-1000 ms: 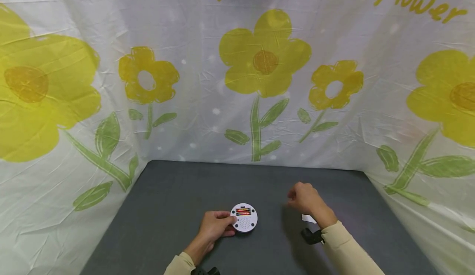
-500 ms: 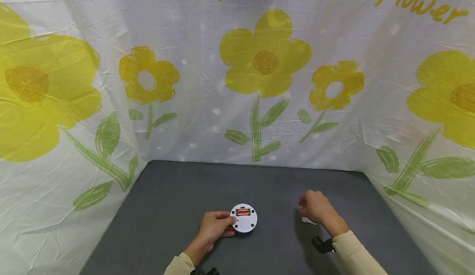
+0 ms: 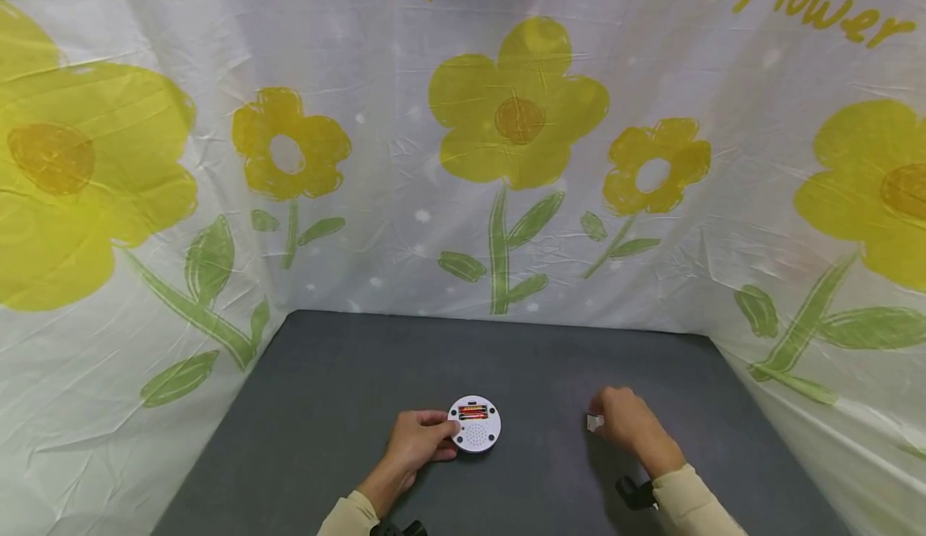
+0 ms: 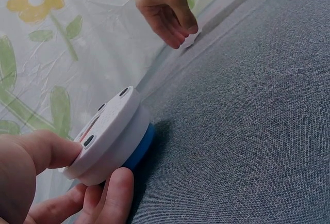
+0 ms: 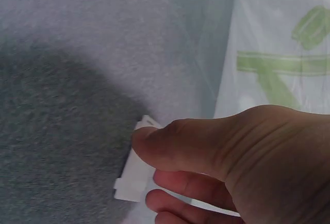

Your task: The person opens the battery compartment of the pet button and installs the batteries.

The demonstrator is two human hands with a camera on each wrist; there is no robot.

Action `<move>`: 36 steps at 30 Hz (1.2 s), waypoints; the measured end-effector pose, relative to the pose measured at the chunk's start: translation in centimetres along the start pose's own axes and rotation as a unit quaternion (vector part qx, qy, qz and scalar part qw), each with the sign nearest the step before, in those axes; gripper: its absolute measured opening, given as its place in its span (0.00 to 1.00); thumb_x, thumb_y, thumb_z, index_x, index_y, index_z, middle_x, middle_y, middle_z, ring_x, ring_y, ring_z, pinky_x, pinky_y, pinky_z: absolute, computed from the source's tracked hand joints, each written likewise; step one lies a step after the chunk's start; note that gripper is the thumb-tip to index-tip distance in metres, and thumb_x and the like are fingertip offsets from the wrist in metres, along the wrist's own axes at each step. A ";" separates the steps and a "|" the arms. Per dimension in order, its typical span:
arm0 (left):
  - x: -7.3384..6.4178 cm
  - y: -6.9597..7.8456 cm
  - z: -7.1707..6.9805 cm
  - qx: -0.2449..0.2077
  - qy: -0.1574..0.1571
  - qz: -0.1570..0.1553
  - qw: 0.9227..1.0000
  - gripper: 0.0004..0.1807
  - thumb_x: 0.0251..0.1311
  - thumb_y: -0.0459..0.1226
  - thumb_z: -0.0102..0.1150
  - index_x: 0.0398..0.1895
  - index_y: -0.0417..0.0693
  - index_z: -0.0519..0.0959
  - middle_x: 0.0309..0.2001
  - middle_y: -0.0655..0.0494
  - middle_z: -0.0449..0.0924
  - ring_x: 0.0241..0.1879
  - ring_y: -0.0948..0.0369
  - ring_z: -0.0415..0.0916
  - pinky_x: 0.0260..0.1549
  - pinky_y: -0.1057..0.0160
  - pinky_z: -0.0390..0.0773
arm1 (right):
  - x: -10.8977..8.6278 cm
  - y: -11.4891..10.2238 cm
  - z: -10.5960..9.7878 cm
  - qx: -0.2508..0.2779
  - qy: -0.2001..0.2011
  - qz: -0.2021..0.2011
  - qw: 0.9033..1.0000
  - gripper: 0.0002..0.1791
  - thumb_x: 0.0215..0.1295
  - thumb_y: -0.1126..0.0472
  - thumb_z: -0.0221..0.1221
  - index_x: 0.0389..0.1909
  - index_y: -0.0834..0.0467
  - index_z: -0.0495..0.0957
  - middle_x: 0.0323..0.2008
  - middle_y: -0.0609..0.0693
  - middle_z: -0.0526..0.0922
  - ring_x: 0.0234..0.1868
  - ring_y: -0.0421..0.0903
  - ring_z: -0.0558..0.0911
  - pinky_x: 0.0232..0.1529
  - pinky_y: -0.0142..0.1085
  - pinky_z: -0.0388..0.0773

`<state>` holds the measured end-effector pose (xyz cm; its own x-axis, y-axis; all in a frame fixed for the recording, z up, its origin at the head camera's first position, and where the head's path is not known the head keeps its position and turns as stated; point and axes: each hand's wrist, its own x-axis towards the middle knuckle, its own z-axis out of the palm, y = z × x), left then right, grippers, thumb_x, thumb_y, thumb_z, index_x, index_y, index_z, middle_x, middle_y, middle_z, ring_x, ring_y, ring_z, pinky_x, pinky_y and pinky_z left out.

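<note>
A round white device (image 3: 475,436) with a blue part underneath lies low over the grey tabletop, its speaker holes and open battery compartment facing up. Two red batteries (image 3: 473,412) sit side by side in that compartment. My left hand (image 3: 418,446) grips the device at its left edge, thumb on top and fingers along the side. To the right, my right hand (image 3: 632,423) pinches a small white battery cover (image 5: 135,178) at the table surface. Its thumb covers part of the cover in the right wrist view, while the other fingers curl beside it.
The dark grey tabletop (image 3: 362,367) is bounded at the back and sides by a white curtain (image 3: 391,239) printed with yellow flowers. Black straps with small cameras sit at both wrists. A shadow falls on the table under the right arm.
My right hand has moved rightward and down to the white battery cover on the table and taken hold of it. The left hand and the device have stayed in place.
</note>
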<state>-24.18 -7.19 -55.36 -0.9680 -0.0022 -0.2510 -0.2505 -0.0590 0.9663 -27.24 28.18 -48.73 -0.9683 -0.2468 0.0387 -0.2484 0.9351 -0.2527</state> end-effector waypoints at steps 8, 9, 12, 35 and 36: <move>0.0 0.0 -0.1 -0.001 0.000 -0.001 1.000 0.20 0.61 0.29 0.73 0.55 0.25 0.84 0.40 0.47 0.90 0.31 0.60 0.90 0.32 0.61 0.94 | 0.0 0.6 1.1 -0.001 0.006 0.008 1.000 0.13 0.50 0.75 0.73 0.36 0.58 0.89 0.38 0.55 0.91 0.40 0.56 0.89 0.41 0.56 0.89; 0.0 -0.1 -0.1 0.000 0.000 -0.002 1.000 0.20 0.61 0.29 0.73 0.55 0.26 0.84 0.41 0.47 0.90 0.31 0.60 0.90 0.32 0.61 0.94 | 0.0 0.7 1.2 -0.001 0.011 0.006 1.000 0.13 0.50 0.75 0.73 0.35 0.58 0.89 0.37 0.54 0.91 0.39 0.56 0.89 0.41 0.56 0.89; 0.0 0.0 -0.1 0.003 0.002 -0.003 1.000 0.21 0.62 0.29 0.73 0.55 0.25 0.84 0.41 0.46 0.90 0.32 0.60 0.90 0.32 0.61 0.94 | 0.0 0.9 1.4 -0.004 0.016 0.003 1.000 0.13 0.50 0.76 0.72 0.34 0.57 0.88 0.36 0.54 0.91 0.38 0.56 0.89 0.40 0.55 0.89; -0.1 0.0 -0.2 -0.002 -0.002 -0.002 1.000 0.22 0.61 0.29 0.73 0.56 0.25 0.83 0.42 0.45 0.90 0.32 0.60 0.90 0.32 0.62 0.94 | 1.1 -1.6 0.2 -0.003 0.028 -0.047 0.999 0.09 0.56 0.73 0.76 0.34 0.58 0.90 0.33 0.50 0.91 0.34 0.49 0.87 0.36 0.48 0.88; -0.1 -0.1 -0.2 -0.002 -0.003 -0.002 1.000 0.22 0.61 0.29 0.73 0.56 0.24 0.83 0.42 0.45 0.90 0.32 0.60 0.90 0.31 0.61 0.94 | 1.2 -2.0 0.1 0.000 0.028 -0.050 0.998 0.08 0.56 0.72 0.76 0.34 0.57 0.90 0.33 0.50 0.91 0.34 0.49 0.87 0.36 0.48 0.88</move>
<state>-24.05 -7.36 -55.40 -0.9670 0.0039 -0.2547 -0.2545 -0.0629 0.9650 -27.89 26.02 -48.33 -0.9386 -0.3241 0.1184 -0.3439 0.9067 -0.2441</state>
